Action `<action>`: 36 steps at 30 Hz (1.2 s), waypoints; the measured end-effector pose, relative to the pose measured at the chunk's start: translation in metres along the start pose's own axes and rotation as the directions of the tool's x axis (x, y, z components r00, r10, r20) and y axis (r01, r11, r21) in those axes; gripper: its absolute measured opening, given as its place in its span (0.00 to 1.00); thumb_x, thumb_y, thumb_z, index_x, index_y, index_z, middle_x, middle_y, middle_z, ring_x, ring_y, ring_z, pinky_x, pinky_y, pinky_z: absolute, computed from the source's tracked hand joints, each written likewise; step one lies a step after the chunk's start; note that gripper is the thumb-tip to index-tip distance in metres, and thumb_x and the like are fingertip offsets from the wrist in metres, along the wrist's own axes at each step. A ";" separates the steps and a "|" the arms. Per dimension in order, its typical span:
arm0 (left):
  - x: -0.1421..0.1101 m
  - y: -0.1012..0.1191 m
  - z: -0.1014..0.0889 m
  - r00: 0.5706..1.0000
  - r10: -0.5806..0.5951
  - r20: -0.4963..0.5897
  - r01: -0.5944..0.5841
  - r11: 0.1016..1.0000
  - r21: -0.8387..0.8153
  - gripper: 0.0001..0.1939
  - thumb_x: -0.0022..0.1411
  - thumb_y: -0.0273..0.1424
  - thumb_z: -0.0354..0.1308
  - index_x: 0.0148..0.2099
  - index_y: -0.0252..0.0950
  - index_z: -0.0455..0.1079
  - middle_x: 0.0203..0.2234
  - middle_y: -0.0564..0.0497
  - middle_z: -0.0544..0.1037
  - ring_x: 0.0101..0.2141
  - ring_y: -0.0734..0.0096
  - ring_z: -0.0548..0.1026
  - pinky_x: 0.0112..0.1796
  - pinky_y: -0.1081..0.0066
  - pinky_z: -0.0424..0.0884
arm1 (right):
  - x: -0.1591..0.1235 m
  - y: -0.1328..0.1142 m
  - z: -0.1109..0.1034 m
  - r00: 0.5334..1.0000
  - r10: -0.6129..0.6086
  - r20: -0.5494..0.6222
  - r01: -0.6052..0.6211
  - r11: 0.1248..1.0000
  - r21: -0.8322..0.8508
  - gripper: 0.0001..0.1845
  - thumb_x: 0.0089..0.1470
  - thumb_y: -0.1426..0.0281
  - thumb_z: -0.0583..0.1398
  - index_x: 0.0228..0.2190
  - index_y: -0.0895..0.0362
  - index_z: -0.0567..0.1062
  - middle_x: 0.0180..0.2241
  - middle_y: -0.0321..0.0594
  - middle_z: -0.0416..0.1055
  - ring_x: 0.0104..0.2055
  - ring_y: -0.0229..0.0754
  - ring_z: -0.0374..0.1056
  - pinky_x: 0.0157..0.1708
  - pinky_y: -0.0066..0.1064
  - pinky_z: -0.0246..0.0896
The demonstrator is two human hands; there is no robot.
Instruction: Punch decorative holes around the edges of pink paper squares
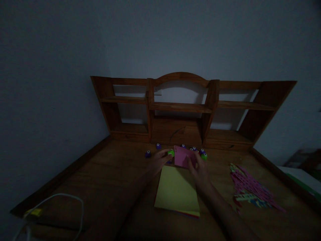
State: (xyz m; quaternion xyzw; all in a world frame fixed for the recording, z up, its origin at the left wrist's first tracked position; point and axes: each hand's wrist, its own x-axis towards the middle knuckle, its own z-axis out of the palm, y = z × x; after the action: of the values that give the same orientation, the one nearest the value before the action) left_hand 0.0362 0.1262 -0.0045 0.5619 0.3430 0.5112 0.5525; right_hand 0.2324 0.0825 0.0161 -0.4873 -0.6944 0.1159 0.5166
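My left hand is closed around a small green craft punch, beside the left edge of a pink sheet of paper. Several small notches or holes run along that edge. On the other side, my right hand pinches the sheet between thumb and fingers, holding it tilted up above the desk. Just below both hands lies a stack of coloured paper with a yellow sheet on top. Part of a purple punch shows under my left hand.
Several purple punches and another green punch stand near the wooden shelf unit at the back. Cut paper strips, mostly pink, are heaped on the right. A white cable and a yellow object lie front left.
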 end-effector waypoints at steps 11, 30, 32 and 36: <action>-0.001 -0.002 0.001 0.999 -0.038 0.031 0.041 0.995 -0.091 0.17 0.54 0.35 0.64 0.45 0.32 0.72 0.38 0.45 0.77 0.38 0.65 0.74 0.39 0.69 0.67 | -0.001 0.002 0.000 0.999 0.016 0.031 -0.017 1.000 0.014 0.10 0.60 0.62 0.53 0.37 0.54 0.68 0.30 0.39 0.71 0.30 0.43 0.68 0.32 0.32 0.60; 0.001 -0.011 -0.001 0.994 -0.101 0.053 0.105 0.990 -0.095 0.21 0.47 0.34 0.69 0.43 0.32 0.71 0.39 0.45 0.76 0.37 0.66 0.74 0.39 0.70 0.68 | -0.001 0.018 0.017 0.992 0.091 0.090 -0.098 0.992 0.077 0.17 0.56 0.58 0.56 0.40 0.57 0.71 0.28 0.40 0.72 0.26 0.41 0.67 0.25 0.29 0.59; 0.001 -0.011 -0.002 0.992 -0.113 0.056 0.118 0.989 -0.084 0.21 0.46 0.34 0.70 0.42 0.32 0.71 0.37 0.46 0.76 0.35 0.68 0.74 0.37 0.71 0.68 | 0.001 0.020 0.018 0.984 0.120 0.129 -0.139 0.978 0.155 0.17 0.54 0.58 0.57 0.40 0.58 0.71 0.32 0.42 0.74 0.29 0.42 0.69 0.27 0.29 0.62; 0.001 -0.010 -0.002 0.988 -0.135 0.071 0.141 0.986 -0.085 0.23 0.43 0.34 0.71 0.42 0.32 0.71 0.34 0.48 0.76 0.32 0.70 0.74 0.34 0.72 0.67 | 0.005 0.019 0.016 0.966 0.151 0.212 -0.213 0.925 0.315 0.19 0.53 0.58 0.59 0.41 0.59 0.74 0.37 0.45 0.76 0.35 0.46 0.71 0.31 0.32 0.65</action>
State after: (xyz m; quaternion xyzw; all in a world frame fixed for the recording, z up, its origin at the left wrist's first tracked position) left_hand 0.0363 0.1293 -0.0146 0.5278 0.3395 0.4680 0.6222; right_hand 0.2295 0.1008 -0.0004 -0.4422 -0.6609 0.3242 0.5124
